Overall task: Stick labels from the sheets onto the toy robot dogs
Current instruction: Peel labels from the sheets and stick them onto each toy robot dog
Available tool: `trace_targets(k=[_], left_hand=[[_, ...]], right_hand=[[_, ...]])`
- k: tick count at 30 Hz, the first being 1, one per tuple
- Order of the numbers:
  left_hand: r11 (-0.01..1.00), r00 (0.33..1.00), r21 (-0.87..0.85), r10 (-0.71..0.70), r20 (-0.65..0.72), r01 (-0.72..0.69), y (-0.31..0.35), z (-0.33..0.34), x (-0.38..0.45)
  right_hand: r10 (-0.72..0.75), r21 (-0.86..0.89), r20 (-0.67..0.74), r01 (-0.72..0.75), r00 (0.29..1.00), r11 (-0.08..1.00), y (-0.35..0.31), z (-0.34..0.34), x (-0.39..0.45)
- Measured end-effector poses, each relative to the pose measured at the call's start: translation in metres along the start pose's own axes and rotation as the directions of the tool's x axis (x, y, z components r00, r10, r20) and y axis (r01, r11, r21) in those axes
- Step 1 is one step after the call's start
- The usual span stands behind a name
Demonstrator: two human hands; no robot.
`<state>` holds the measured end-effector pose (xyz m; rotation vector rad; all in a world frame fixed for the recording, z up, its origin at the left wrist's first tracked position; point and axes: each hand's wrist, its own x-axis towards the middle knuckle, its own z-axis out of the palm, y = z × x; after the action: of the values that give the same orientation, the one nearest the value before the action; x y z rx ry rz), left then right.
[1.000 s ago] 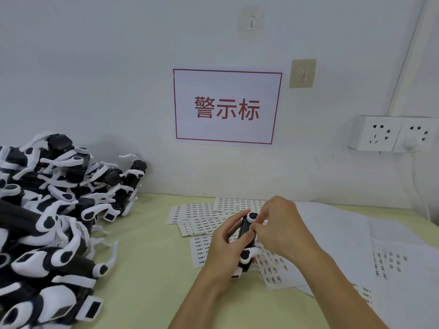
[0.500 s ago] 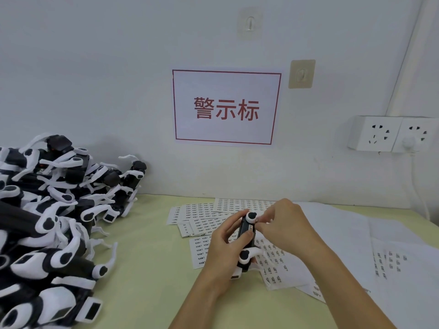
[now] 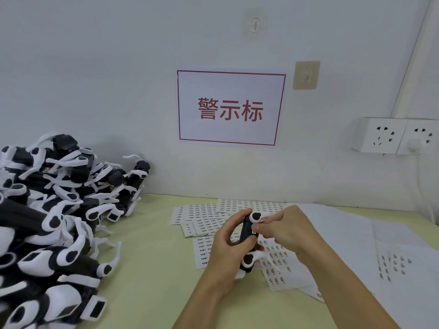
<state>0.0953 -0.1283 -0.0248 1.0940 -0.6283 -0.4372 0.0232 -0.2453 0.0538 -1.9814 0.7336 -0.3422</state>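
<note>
A black and white toy robot dog (image 3: 247,230) stands on end above the label sheets (image 3: 204,216) in the middle of the table. My left hand (image 3: 228,252) grips its black body from the left, fingers curled round it. My right hand (image 3: 283,230) is at its right side, fingertips pressing on the body where a small white label shows. Part of the toy's underside is hidden behind my fingers.
A big heap of toy robot dogs (image 3: 54,222) fills the left of the yellow-green table (image 3: 147,269). Spent white backing sheets (image 3: 356,236) lie to the right. On the wall are a red-framed sign (image 3: 231,108), two hooks and a socket strip (image 3: 394,135).
My right hand has slid down from the toy's top end to the middle of its body. The left hand keeps its grip and the toy stays in place.
</note>
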Motion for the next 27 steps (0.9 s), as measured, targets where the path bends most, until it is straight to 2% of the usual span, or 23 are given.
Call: trace_targets(k=[6, 13, 20, 23, 27], left_hand=[[1.000, 1.000, -0.024, -0.015, 0.003, 0.015, -0.0009, -0.0006, 0.0010], [0.999, 1.000, -0.049, -0.025, -0.006, 0.025, -0.0020, -0.0013, 0.0030], [0.999, 1.000, -0.024, -0.023, -0.002, 0.023, -0.0050, -0.0047, 0.0041], [1.000, 0.999, -0.014, -0.028, -0.032, 0.028, -0.0048, -0.0028, 0.0047], [0.995, 0.993, -0.092, -0.058, -0.099, 0.049, -0.0050, -0.0035, 0.0069]], right_hand=[[0.002, 0.024, 0.025, -0.003, 1.000, 1.000, 0.0028, -0.0017, 0.0017], [-0.072, -0.006, 0.092, 0.072, 0.993, 0.997, 0.0024, -0.0074, -0.0007], [-0.073, 0.000, 0.041, 0.074, 0.996, 0.997, 0.0078, -0.0002, 0.0053], [-0.158, -0.109, 0.044, 0.162, 0.986, 0.981, 0.0076, -0.0027, 0.0039], [-0.364, -0.323, 0.080, 0.370, 0.928, 0.871, 0.0071, -0.0025, 0.0038]])
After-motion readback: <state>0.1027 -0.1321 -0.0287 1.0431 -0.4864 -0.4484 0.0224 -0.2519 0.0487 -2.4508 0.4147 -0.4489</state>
